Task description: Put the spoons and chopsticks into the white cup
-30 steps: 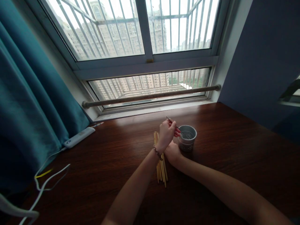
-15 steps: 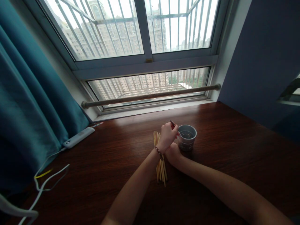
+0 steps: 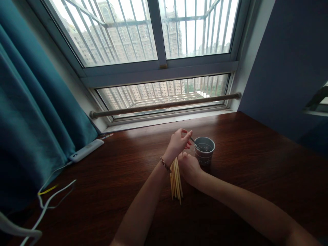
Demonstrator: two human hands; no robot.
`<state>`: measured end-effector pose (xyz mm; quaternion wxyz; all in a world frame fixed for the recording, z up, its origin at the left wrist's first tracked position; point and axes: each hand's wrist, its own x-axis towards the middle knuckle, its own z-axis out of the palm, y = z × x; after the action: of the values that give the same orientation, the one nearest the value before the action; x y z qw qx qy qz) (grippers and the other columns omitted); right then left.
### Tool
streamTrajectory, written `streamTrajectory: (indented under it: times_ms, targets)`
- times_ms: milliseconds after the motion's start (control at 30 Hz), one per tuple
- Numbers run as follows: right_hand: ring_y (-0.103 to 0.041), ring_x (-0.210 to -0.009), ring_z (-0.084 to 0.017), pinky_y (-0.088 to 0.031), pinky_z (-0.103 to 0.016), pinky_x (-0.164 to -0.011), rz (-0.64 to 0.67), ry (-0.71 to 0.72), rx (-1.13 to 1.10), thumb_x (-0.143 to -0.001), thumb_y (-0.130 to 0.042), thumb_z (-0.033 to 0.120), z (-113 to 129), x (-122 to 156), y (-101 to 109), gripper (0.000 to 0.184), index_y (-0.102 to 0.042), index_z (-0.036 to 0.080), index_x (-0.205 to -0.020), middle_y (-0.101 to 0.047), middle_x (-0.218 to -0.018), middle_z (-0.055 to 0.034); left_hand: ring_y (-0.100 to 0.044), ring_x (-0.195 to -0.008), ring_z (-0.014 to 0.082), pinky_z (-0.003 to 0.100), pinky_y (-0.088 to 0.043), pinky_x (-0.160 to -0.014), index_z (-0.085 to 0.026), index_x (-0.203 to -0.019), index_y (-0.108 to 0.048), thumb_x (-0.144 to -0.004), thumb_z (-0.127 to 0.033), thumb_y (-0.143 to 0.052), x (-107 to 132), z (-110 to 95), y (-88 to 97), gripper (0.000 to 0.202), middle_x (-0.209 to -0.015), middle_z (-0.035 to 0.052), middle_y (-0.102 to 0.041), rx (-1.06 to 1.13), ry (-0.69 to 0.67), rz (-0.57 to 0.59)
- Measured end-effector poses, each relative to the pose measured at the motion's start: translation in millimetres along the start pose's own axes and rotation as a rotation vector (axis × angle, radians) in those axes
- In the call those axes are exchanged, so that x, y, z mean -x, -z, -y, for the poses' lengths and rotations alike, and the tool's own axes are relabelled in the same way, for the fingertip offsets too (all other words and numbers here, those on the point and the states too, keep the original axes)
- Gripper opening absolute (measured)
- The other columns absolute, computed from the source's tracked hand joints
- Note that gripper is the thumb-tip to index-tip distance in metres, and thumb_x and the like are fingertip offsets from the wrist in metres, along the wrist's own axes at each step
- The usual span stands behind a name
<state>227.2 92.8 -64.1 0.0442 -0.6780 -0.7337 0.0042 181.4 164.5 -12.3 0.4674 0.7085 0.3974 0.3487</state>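
My left hand (image 3: pixel 177 142) is raised over the dark wooden table (image 3: pixel 107 184), its fingers pinched on a thin dark stick (image 3: pixel 192 140) whose lower end dips over the rim of a small grey perforated cup (image 3: pixel 204 150). My right hand (image 3: pixel 188 166) rests on the table just left of the cup, fingers curled, close to the far ends of a bundle of pale wooden sticks (image 3: pixel 175 182). Whether it grips the sticks is hidden by the hand itself. A beaded bracelet sits on my left wrist.
A white power strip (image 3: pixel 85 150) with trailing cables lies at the table's left back corner beside a teal curtain (image 3: pixel 33 112). A metal rail (image 3: pixel 164 105) runs along the window sill behind the cup. A blue wall stands to the right.
My left hand has lifted and shifted slightly left, and the thin stick now slants down into the cup's rim. My right hand has slid a little left, toward the sticks.
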Motion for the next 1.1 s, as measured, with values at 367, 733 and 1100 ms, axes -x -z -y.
streamTrajectory:
  times_ms: [367,733,1100]
  targets:
    - [-0.060,-0.064,-0.010,-0.043,-0.018,-0.056,-0.344,-0.006,-0.750,-0.072,-0.061,0.023,-67,41,122,0.011,-0.065,0.014,-0.079,-0.063,-0.072,-0.0018,-0.044,-0.037,0.0059,0.016,-0.034,-0.036,-0.013,-0.089,-0.054,-0.078,-0.046,-0.048,53,-62,105.5,0.035,-0.055,0.0000,-0.057,-0.014,-0.252,-0.548]
    - [-0.055,-0.062,-0.009,-0.033,-0.018,-0.053,-0.301,-0.129,-0.375,-0.068,-0.064,0.017,-107,19,121,0.003,-0.067,0.016,-0.070,-0.061,-0.064,0.0015,-0.058,-0.051,0.0125,0.021,-0.042,-0.048,-0.012,-0.079,-0.057,-0.078,-0.040,-0.049,22,-15,114.3,0.029,-0.066,0.0062,-0.064,-0.607,0.059,-0.033]
    - [-0.056,-0.061,-0.010,-0.030,-0.019,-0.052,0.013,-0.061,-0.291,-0.071,-0.058,0.019,-91,-5,87,0.010,-0.068,0.017,-0.072,-0.061,-0.065,-0.0032,-0.057,-0.053,0.0131,0.019,-0.037,-0.046,-0.013,-0.076,-0.056,-0.074,-0.038,-0.052,-10,41,104.9,0.025,-0.062,0.0058,-0.063,-0.748,0.278,0.220]
